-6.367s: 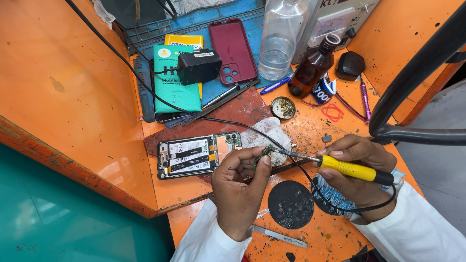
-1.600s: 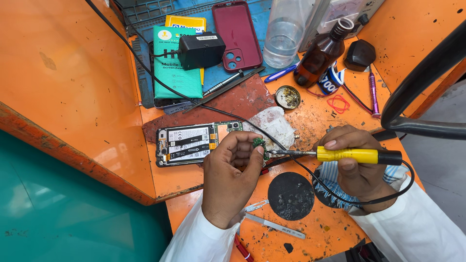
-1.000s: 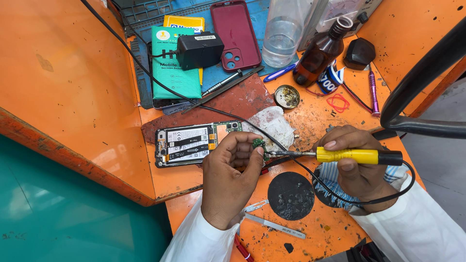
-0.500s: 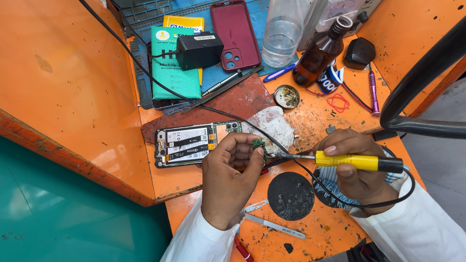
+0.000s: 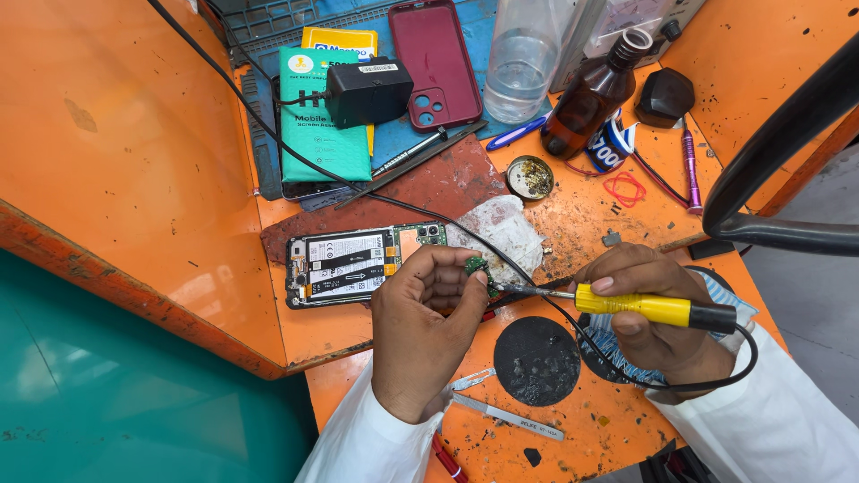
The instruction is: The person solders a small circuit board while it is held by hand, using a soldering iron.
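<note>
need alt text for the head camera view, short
Seen from above, a person's left hand pinches a small green circuit board while the right hand holds a yellow-handled soldering iron with its tip at the board. An opened phone lies beside them on a cluttered orange workbench.

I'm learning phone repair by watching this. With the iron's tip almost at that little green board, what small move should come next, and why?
Probably ease the soldering iron in the right hand a touch further left, onto the small green board pinched in the left hand. The tip points at the board's edge and looks just short of it, though contact is hard to tell.
</note>
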